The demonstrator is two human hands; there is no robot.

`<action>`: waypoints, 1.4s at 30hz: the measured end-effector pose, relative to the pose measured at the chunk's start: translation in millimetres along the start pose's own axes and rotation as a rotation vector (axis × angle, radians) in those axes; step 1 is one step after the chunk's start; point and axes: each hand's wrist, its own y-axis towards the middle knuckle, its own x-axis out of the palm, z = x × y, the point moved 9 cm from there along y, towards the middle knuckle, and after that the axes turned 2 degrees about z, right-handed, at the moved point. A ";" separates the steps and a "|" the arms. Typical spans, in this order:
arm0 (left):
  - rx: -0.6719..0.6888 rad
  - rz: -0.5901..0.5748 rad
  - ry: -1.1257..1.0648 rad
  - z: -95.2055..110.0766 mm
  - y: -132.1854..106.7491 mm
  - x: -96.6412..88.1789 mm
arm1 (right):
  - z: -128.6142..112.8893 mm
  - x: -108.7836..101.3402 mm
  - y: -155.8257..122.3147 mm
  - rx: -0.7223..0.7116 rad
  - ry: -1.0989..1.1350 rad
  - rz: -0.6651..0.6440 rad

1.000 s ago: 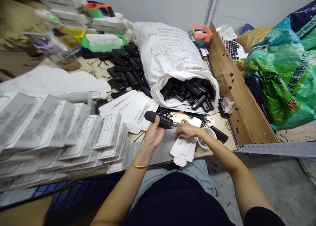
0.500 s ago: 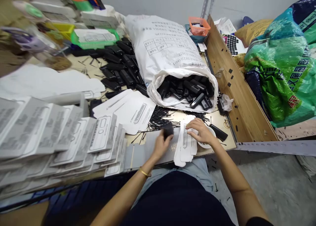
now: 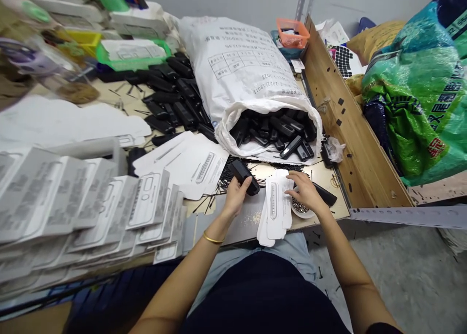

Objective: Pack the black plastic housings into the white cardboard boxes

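My left hand [image 3: 236, 195] grips a black plastic case [image 3: 243, 176], long and ribbed, which it holds tilted above the front of the table. My right hand [image 3: 303, 193] is open, its fingers stretched at the right edge of a small stack of printed white cards [image 3: 276, 207]. Whether its fingertips touch the cards I cannot tell. Partly beneath that hand is a white bowl [image 3: 302, 210] of small shiny metal pieces. Another black case lies just beyond the bowl. Thin black sticks [image 3: 228, 180] are heaped behind the left hand.
A white woven sack [image 3: 251, 66] full of black cases lies with its mouth toward me. More cases [image 3: 175, 95] are piled to its left. Folded printed cards [image 3: 102, 202] stand in rows at the left. A wooden board [image 3: 350, 124] edges the table on the right.
My left hand has turned the black case so that its length shows. My right hand has shifted slightly right on the cards, and more of the bowl shows.
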 end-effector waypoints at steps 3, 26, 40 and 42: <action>0.191 0.031 0.355 4.9 11.1 0.3 | 4.4 21.8 22.7 0.023 -0.110 -0.197; -0.276 -0.526 -0.186 9.4 -75.1 85.3 | -15.9 -11.2 12.3 0.242 0.818 0.419; -0.152 -0.314 -0.008 1.0 -60.3 55.2 | -42.4 26.3 28.0 0.267 0.988 0.271; -0.044 -0.290 0.096 4.4 -59.1 49.4 | -36.4 31.1 31.7 0.313 0.969 0.283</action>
